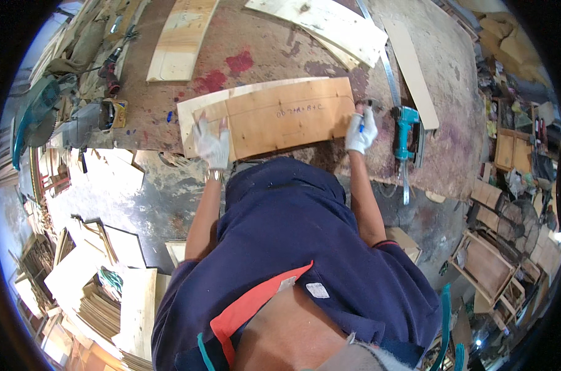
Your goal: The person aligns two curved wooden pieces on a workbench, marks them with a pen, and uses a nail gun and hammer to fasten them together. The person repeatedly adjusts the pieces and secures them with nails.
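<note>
A brown plywood board (293, 120) with handwriting and a curved drawn line lies near the table's front edge. It rests on a paler wooden board (189, 114) that shows along its far side and left end. My left hand (212, 145), in a white glove with bare fingertips, lies over the boards' left end, fingers apart and slightly blurred. At the right end, my right hand (362, 133), gloved too, has its fingers closed round a blue pen (361, 127) beside the board's edge. Part of that pen is hidden by the fingers.
A teal power tool (405, 133) lies right of my right hand, near a long metal ruler (388, 77) and a narrow pale strip (410, 71). Farther back are more boards (181, 40). A circular saw (42, 117) stands at the left; a fan (518, 226) is at the right.
</note>
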A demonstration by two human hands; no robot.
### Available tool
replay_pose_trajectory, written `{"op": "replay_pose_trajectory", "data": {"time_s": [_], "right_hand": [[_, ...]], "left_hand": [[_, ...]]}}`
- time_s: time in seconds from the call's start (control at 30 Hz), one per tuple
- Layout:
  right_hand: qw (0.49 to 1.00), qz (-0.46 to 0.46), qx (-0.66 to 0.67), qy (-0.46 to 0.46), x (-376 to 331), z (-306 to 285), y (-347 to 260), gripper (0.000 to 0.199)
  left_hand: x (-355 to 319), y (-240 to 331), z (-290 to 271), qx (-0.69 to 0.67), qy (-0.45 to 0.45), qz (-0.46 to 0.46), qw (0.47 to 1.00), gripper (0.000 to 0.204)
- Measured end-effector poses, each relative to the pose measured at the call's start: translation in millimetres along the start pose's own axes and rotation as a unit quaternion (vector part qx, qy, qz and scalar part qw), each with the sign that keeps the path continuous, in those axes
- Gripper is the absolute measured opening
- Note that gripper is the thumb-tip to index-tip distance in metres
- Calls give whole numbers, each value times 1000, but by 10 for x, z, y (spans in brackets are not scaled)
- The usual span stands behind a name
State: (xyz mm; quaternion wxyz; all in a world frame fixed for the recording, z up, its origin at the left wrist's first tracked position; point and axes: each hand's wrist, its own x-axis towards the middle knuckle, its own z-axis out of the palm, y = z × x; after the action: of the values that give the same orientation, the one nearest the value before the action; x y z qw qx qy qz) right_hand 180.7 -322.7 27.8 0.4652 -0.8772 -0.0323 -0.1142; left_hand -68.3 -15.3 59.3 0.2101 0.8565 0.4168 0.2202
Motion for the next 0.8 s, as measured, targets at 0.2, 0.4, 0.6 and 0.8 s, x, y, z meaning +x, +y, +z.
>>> {"op": "replay_pose_trajectory", "data": {"time_s": [0.2, 0.4, 0.6, 0.8], "right_hand": [[994, -17, -54, -90, 72, -193, -39, 21], [987, 22, -64, -147, 223, -95, 151, 32], [970, 63, -158, -176, 312, -178, -69, 38], [997, 8, 25, -67, 314, -499, -341, 32]], "left_hand": [[-586, -478, -312, -29, 0, -211, 977, 43], [-744, -477, -275, -147, -22, -210, 966, 39], [-781, -555, -132, -96, 9, -200, 975, 48], [-404, -204, -380, -189, -16, -214, 958, 55]]}}
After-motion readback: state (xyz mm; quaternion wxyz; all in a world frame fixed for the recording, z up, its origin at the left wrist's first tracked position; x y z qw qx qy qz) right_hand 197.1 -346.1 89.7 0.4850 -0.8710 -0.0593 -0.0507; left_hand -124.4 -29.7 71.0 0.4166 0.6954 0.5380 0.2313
